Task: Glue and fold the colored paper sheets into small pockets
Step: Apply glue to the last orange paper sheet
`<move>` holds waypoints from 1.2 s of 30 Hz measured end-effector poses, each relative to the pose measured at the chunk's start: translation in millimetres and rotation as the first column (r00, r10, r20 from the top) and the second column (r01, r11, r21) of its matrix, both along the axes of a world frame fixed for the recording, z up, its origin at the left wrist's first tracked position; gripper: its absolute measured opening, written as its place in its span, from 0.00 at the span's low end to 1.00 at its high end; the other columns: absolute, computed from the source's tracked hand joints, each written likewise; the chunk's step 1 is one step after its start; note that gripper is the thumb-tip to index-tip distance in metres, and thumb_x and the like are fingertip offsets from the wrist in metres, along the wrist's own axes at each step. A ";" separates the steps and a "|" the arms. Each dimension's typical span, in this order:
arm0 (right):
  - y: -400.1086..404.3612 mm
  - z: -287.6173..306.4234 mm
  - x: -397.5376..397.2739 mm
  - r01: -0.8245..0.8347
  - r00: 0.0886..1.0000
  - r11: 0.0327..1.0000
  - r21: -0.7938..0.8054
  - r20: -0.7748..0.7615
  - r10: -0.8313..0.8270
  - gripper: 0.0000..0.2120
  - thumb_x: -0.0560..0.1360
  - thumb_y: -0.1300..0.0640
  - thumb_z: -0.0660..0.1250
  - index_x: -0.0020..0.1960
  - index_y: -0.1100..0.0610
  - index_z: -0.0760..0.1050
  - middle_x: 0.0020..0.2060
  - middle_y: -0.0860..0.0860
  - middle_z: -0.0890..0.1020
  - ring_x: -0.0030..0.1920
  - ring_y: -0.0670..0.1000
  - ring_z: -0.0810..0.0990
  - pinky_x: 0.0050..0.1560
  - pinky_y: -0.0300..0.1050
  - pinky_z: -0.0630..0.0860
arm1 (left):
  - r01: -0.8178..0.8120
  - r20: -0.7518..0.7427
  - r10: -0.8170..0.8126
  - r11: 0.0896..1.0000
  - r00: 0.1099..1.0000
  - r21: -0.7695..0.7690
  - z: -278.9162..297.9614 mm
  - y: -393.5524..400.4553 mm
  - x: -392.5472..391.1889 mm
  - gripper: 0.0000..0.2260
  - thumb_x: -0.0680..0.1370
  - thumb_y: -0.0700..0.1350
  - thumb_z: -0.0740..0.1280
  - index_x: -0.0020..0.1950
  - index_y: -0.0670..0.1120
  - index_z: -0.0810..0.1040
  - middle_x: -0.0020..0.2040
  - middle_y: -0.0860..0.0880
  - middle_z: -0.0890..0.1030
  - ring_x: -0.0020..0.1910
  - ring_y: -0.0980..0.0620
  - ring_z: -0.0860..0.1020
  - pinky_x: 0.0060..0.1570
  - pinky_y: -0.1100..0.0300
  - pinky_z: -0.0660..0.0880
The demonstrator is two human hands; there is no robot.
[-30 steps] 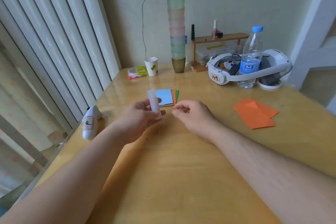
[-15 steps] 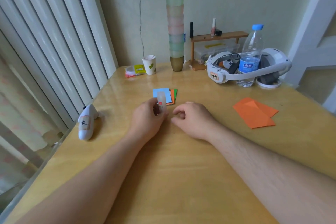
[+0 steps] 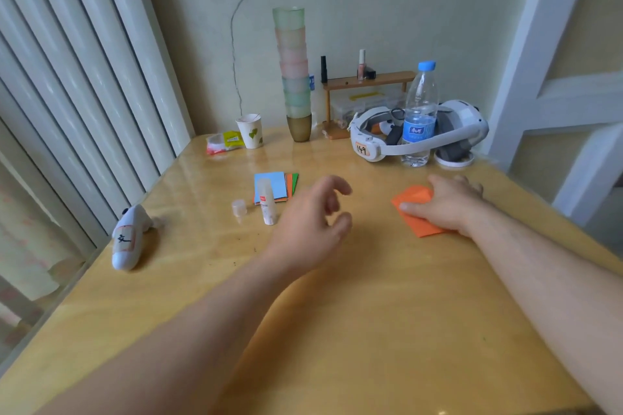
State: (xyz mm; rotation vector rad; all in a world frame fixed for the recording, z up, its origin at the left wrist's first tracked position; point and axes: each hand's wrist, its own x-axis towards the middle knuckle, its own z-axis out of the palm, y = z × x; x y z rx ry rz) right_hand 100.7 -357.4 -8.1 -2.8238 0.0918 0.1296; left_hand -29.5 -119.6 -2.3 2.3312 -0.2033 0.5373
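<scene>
Glue stick [image 3: 267, 201] uncapped on bench [image 3: 337, 330]; our left hand [image 3: 312, 226] loose, right hand [image 3: 445, 204] pressing orange paper [image 3: 416, 212]. Gluing next, we judge.

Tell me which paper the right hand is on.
The folded orange paper, lying alone at the table's right under the right hand; the other sheets are stacked behind the glue stick, blue on top.

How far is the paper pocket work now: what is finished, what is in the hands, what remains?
Done: the glue stick stands uncapped, its cap beside it. In hand: the right hand rests on the partly folded orange paper; the left hand holds nothing. Left: the blue, orange and green sheets lie flat, unfolded.
</scene>
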 end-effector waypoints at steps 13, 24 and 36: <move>32.4 9.2 -13.6 -0.292 0.949 0.944 0.155 -0.074 0.305 0.26 0.64 0.46 0.86 0.57 0.48 0.80 0.55 0.47 0.79 0.54 0.50 0.80 0.55 0.46 0.78 | -0.005 -0.449 0.068 0.990 0.891 0.139 -10.5 -32.8 46.7 0.28 0.79 0.50 0.69 0.79 0.53 0.67 0.70 0.49 0.76 0.72 0.44 0.69 0.71 0.51 0.67; 4.5 10.6 -8.5 -0.220 0.975 0.956 0.197 0.017 0.221 0.19 0.64 0.46 0.86 0.43 0.52 0.78 0.42 0.50 0.84 0.44 0.53 0.83 0.46 0.50 0.80 | -0.074 -0.464 0.243 0.933 0.852 0.353 -13.8 -65.0 83.5 0.26 0.76 0.65 0.65 0.69 0.53 0.79 0.66 0.43 0.75 0.70 0.38 0.69 0.68 0.47 0.69; 6.7 16.3 -18.9 -0.254 0.957 0.881 0.400 -0.028 0.289 0.18 0.67 0.59 0.85 0.43 0.54 0.75 0.40 0.55 0.82 0.34 0.53 0.84 0.38 0.54 0.85 | -0.035 -0.492 0.172 0.961 0.853 0.275 -9.4 -65.7 70.0 0.29 0.77 0.62 0.68 0.77 0.60 0.68 0.74 0.45 0.69 0.75 0.40 0.64 0.71 0.45 0.64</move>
